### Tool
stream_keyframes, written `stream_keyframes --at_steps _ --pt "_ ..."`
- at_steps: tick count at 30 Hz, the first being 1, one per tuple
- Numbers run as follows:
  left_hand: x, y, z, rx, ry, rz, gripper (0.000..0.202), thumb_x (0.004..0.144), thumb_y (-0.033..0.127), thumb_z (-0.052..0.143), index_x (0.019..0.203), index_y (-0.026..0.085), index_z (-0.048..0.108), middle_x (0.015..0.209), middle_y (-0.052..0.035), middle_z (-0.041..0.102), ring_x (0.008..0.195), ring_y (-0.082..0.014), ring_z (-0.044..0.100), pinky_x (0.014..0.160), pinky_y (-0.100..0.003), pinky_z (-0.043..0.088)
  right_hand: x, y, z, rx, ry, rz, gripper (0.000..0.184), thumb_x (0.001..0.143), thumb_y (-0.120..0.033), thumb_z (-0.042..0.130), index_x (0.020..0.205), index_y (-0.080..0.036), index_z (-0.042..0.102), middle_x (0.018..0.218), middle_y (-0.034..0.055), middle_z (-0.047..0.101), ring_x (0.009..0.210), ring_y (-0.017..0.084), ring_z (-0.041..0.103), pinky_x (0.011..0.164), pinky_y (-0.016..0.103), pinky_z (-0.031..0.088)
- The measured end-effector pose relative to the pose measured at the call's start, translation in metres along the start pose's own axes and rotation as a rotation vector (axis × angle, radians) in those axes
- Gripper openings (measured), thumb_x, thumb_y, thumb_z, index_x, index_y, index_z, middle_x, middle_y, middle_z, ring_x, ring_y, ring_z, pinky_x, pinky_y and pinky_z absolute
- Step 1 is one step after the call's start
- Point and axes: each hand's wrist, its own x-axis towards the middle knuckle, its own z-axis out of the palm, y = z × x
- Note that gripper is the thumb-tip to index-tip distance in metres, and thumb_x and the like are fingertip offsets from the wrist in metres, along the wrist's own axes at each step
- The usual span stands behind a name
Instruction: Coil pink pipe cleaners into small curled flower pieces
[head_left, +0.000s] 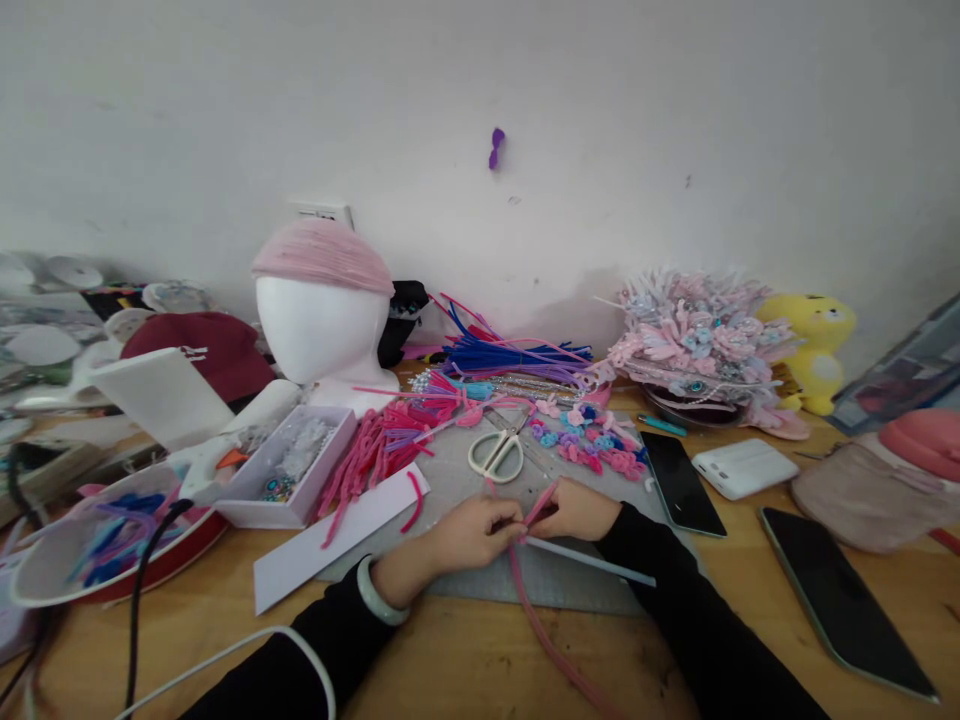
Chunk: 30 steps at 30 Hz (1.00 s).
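Note:
My left hand (472, 532) and my right hand (581, 510) meet over a grey mat (480, 585) at the table's middle. Both are closed, pinching a pink pipe cleaner (536, 620) whose long end trails toward me over the mat's near edge. A thin white rod (592, 562) lies under my right wrist. White-handled scissors (496, 455) rest just beyond my hands. Small pink and blue pipe-cleaner flowers (589, 445) lie past my right hand. A pale bangle (379, 595) sits on my left wrist.
A white mannequin head (322, 325) with a pink cap stands at the back. Bundles of pink and blue pipe cleaners (450, 395), a white box (289, 470), a round tray (90, 550), a pink headdress (697, 345), two phones (679, 483) (840, 600) and a power bank (744, 467) surround the mat.

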Motion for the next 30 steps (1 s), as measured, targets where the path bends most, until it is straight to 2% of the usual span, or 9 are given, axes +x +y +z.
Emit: stream_keyframes --at_steps 3,5,8,14,20,23,25,28,30 --pt "0.001 -0.002 0.003 0.178 0.025 -0.005 0.02 0.079 0.027 0.039 0.071 0.017 0.054 0.062 -0.0003 0.054 0.057 -0.0118 0.048 0.053 -0.022 0.032 -0.002 -0.008 0.004 -0.316 0.163 0.032 0.023 0.066 -0.036 0.057 0.061 -0.014 0.064 0.05 -0.0005 0.053 0.049 0.01 0.044 0.047 0.022 0.028" --pt "0.002 -0.004 0.005 0.272 0.071 -0.035 0.02 0.079 0.027 0.038 0.075 0.017 0.055 0.067 -0.0031 0.058 0.062 -0.0144 0.052 0.056 -0.024 0.035 -0.003 -0.014 0.008 -0.529 0.296 0.037 0.017 0.067 -0.029 0.055 0.061 -0.016 0.062 0.058 0.0025 0.059 0.056 0.013 0.049 0.051 0.023 0.029" --pt "0.004 -0.008 0.008 0.328 0.133 -0.113 0.023 0.079 0.027 0.036 0.079 0.017 0.056 0.073 -0.0063 0.061 0.065 -0.0171 0.055 0.059 -0.026 0.037 -0.001 -0.021 0.015 -0.68 0.408 0.032 0.011 0.069 -0.021 0.051 0.064 -0.016 0.059 0.068 0.0046 0.06 0.065 0.015 0.053 0.055 0.024 0.031" --pt "0.008 -0.012 0.009 0.168 0.264 -0.202 0.026 0.08 0.025 0.033 0.085 0.018 0.057 0.084 -0.0074 0.063 0.075 -0.0187 0.056 0.068 -0.03 0.04 0.004 -0.028 0.029 -0.624 0.588 0.086 0.01 0.072 -0.018 0.046 0.069 -0.017 0.056 0.072 0.0041 0.059 0.068 0.015 0.053 0.058 0.023 0.032" --pt "0.012 -0.012 0.004 -0.109 0.416 -0.308 0.022 0.078 0.027 0.036 0.073 0.017 0.055 0.072 -0.0027 0.058 0.068 -0.0144 0.051 0.064 -0.026 0.038 0.006 -0.028 0.038 -0.356 0.73 -0.039 0.016 0.074 -0.015 0.043 0.075 -0.016 0.058 0.073 0.0041 0.061 0.071 0.014 0.054 0.066 0.024 0.037" --pt "0.014 -0.013 0.001 -0.356 0.444 -0.339 0.026 0.077 0.033 0.038 0.061 0.016 0.048 0.056 0.0023 0.046 0.054 -0.0105 0.042 0.052 -0.022 0.034 0.008 -0.024 0.038 -0.172 0.739 -0.056 0.014 0.071 -0.014 0.046 0.072 -0.016 0.06 0.067 0.0034 0.061 0.064 0.013 0.053 0.062 0.024 0.039" --pt "0.013 -0.013 0.0 -0.543 0.423 -0.345 0.029 0.075 0.038 0.04 0.058 0.015 0.045 0.05 0.0047 0.038 0.046 -0.008 0.034 0.045 -0.02 0.028 0.011 -0.019 0.035 -0.005 0.686 -0.03 0.013 0.07 -0.017 0.047 0.068 -0.015 0.06 0.061 0.0025 0.06 0.056 0.012 0.051 0.056 0.023 0.039" --pt "0.011 -0.015 0.0 -0.748 0.343 -0.301 0.03 0.072 0.042 0.045 0.058 0.015 0.043 0.047 0.0063 0.033 0.041 -0.0057 0.026 0.041 -0.019 0.02 0.013 -0.01 0.027 0.238 0.496 -0.031 0.017 0.07 -0.025 0.05 0.064 -0.013 0.06 0.054 0.0006 0.056 0.05 0.01 0.048 0.051 0.022 0.038" --pt "0.009 -0.016 0.0 -0.792 0.281 -0.253 0.03 0.071 0.041 0.047 0.058 0.015 0.042 0.046 0.0064 0.032 0.041 -0.0052 0.024 0.041 -0.019 0.018 0.012 -0.004 0.02 0.3 0.376 -0.05 0.02 0.069 -0.031 0.053 0.068 -0.013 0.062 0.053 -0.0004 0.055 0.049 0.01 0.047 0.049 0.022 0.037"
